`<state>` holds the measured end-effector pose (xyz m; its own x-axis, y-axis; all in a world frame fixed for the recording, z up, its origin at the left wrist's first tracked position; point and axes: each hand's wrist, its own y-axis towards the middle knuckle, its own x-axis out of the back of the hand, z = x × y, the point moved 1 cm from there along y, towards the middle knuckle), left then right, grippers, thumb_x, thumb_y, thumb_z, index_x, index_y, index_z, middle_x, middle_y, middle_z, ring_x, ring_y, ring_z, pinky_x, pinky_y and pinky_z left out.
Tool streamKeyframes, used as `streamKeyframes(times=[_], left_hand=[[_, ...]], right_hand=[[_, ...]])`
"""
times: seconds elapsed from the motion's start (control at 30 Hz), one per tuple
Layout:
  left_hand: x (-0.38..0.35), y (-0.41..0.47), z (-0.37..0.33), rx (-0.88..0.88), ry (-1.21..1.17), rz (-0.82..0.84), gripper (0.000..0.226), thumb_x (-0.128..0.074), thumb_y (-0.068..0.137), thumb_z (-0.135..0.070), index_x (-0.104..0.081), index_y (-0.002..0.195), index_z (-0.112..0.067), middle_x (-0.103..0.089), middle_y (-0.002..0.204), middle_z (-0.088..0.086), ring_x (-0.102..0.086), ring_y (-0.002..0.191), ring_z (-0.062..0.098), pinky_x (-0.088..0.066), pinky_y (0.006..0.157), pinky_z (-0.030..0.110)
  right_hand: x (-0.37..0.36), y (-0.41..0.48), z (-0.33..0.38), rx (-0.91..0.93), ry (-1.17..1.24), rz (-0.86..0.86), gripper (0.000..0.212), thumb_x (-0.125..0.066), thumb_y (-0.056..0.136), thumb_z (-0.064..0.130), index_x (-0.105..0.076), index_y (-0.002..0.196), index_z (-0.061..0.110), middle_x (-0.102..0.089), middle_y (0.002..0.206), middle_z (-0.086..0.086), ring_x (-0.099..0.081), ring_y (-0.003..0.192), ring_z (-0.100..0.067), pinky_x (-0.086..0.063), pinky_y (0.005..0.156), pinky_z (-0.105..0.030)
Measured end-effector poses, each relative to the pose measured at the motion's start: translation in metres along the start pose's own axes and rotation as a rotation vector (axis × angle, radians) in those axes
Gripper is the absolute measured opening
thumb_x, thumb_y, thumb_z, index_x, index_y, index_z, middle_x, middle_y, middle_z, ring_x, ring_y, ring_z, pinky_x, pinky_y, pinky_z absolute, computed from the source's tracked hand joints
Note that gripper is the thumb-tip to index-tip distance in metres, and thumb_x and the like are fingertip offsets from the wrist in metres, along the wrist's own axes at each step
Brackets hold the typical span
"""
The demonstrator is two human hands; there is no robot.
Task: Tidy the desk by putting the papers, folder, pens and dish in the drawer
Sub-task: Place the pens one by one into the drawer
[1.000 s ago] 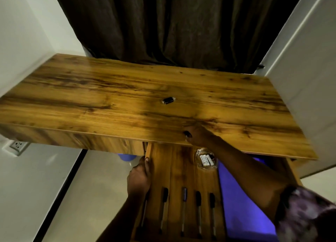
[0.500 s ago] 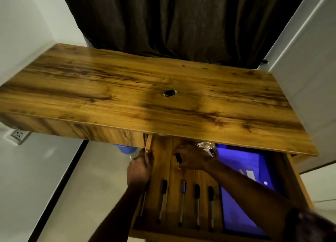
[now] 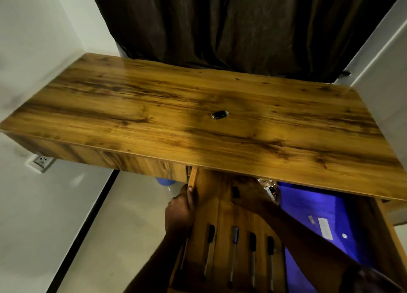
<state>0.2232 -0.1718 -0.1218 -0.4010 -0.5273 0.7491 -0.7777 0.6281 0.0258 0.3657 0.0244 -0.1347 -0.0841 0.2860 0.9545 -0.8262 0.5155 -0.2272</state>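
Observation:
The wooden drawer point(image 3: 193, 178) stands pulled out under the desk top point(image 3: 198, 121). My left hand point(image 3: 179, 209) grips the drawer's left wall. Over the back of the drawer, my right hand point(image 3: 247, 193) holds a small black object point(image 3: 235, 191), just left of the glass dish point(image 3: 272, 190), which lies half under the desk edge. Several pens point(image 3: 234, 248) lie side by side in the front of the drawer. A blue folder point(image 3: 312, 217) fills the drawer's right part. A small black item point(image 3: 219, 114) lies on the middle of the desk top.
Dark curtains point(image 3: 231, 24) hang behind the desk. White walls close in on both sides, with a wall socket point(image 3: 43, 160) low on the left. A blue thing point(image 3: 165, 181) shows on the floor under the desk.
My right hand left the desk's front edge with the small black object and dropped into the back of the drawer beside the dish. My left hand stays on the drawer wall.

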Motion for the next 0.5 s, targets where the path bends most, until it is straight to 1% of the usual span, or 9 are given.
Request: streamKeyframes(times=[0.03, 0.07, 0.13, 0.17, 0.23, 0.3, 0.37, 0.43, 0.5], left_hand=[[0.000, 0.000, 0.001, 0.000, -0.004, -0.001, 0.037, -0.029, 0.102, -0.042, -0.058, 0.111, -0.021, -0.055, 0.064, -0.005, -0.052, 0.056, 0.016, -0.039, 0.056, 0.027], [-0.002, 0.001, 0.003, -0.001, -0.006, 0.003, 0.040, -0.026, 0.101, -0.045, -0.058, 0.111, -0.022, -0.055, 0.064, -0.005, -0.054, 0.056, 0.016, -0.041, 0.055, 0.028], [-0.002, 0.000, 0.004, 0.001, -0.018, 0.022, 0.043, -0.023, 0.101, -0.047, -0.057, 0.113, -0.023, -0.056, 0.064, -0.006, -0.055, 0.057, 0.014, -0.040, 0.055, 0.027], [-0.002, 0.000, 0.003, 0.005, -0.018, 0.029, 0.042, -0.024, 0.101, -0.047, -0.056, 0.115, -0.023, -0.056, 0.065, -0.006, -0.055, 0.058, 0.013, -0.040, 0.056, 0.027], [-0.001, 0.001, 0.003, 0.012, -0.009, 0.022, 0.042, -0.025, 0.102, -0.045, -0.055, 0.120, -0.023, -0.059, 0.068, -0.003, -0.057, 0.060, 0.017, -0.042, 0.058, 0.028], [-0.001, 0.001, 0.002, 0.010, 0.013, 0.016, 0.042, -0.025, 0.102, -0.044, -0.055, 0.121, -0.022, -0.063, 0.071, 0.001, -0.058, 0.062, 0.019, -0.043, 0.059, 0.029], [-0.001, 0.001, 0.002, 0.013, 0.028, 0.020, 0.044, -0.023, 0.101, -0.046, -0.054, 0.122, -0.023, -0.059, 0.070, -0.004, -0.052, 0.060, 0.013, -0.042, 0.059, 0.027], [-0.005, 0.002, 0.006, 0.029, 0.028, 0.037, 0.049, -0.018, 0.099, -0.051, -0.052, 0.122, -0.026, -0.054, 0.067, -0.010, -0.051, 0.059, 0.009, -0.044, 0.059, 0.027], [-0.010, 0.004, 0.011, 0.041, 0.020, 0.051, 0.053, -0.013, 0.096, -0.057, -0.050, 0.122, -0.030, -0.057, 0.069, -0.010, -0.058, 0.063, 0.011, -0.051, 0.062, 0.030]], right_hand=[[0.007, -0.002, 0.001, 0.021, 0.034, -0.018, 0.050, -0.052, 0.083, 0.054, -0.054, 0.125, 0.027, -0.058, 0.130, 0.000, -0.054, 0.120, -0.022, -0.041, 0.099, -0.035], [0.015, -0.005, 0.003, 0.071, 0.058, -0.068, 0.038, -0.050, 0.086, 0.052, -0.059, 0.115, 0.029, -0.064, 0.117, 0.003, -0.060, 0.107, -0.018, -0.046, 0.087, -0.031], [0.036, -0.008, 0.010, 0.191, 0.018, -0.212, 0.032, -0.042, 0.090, 0.052, -0.063, 0.098, 0.029, -0.069, 0.091, 0.008, -0.064, 0.082, -0.011, -0.045, 0.068, -0.025], [0.049, -0.008, 0.013, 0.229, -0.005, -0.292, 0.030, -0.042, 0.091, 0.050, -0.063, 0.093, 0.029, -0.068, 0.081, 0.009, -0.063, 0.072, -0.008, -0.042, 0.062, -0.023], [0.072, 0.002, 0.014, 0.248, -0.034, -0.418, 0.024, -0.048, 0.093, 0.045, -0.065, 0.089, 0.029, -0.068, 0.071, 0.009, -0.062, 0.060, -0.007, -0.042, 0.055, -0.020], [0.098, 0.024, 0.012, 0.180, -0.018, -0.455, 0.022, -0.051, 0.093, 0.042, -0.068, 0.094, 0.028, -0.069, 0.070, 0.007, -0.063, 0.058, -0.008, -0.042, 0.053, -0.019], [0.116, 0.054, 0.008, 0.102, 0.029, -0.411, 0.022, -0.050, 0.093, 0.042, -0.067, 0.097, 0.028, -0.068, 0.074, 0.006, -0.063, 0.062, -0.011, -0.043, 0.056, -0.021], [0.128, 0.086, 0.007, 0.023, 0.053, -0.372, 0.019, -0.050, 0.092, 0.040, -0.062, 0.096, 0.025, -0.068, 0.084, 0.002, -0.064, 0.074, -0.017, -0.051, 0.066, -0.028], [0.132, 0.119, 0.008, -0.052, 0.046, -0.346, 0.021, -0.053, 0.090, 0.036, -0.060, 0.105, 0.024, -0.066, 0.101, -0.004, -0.063, 0.094, -0.024, -0.052, 0.079, -0.035]])
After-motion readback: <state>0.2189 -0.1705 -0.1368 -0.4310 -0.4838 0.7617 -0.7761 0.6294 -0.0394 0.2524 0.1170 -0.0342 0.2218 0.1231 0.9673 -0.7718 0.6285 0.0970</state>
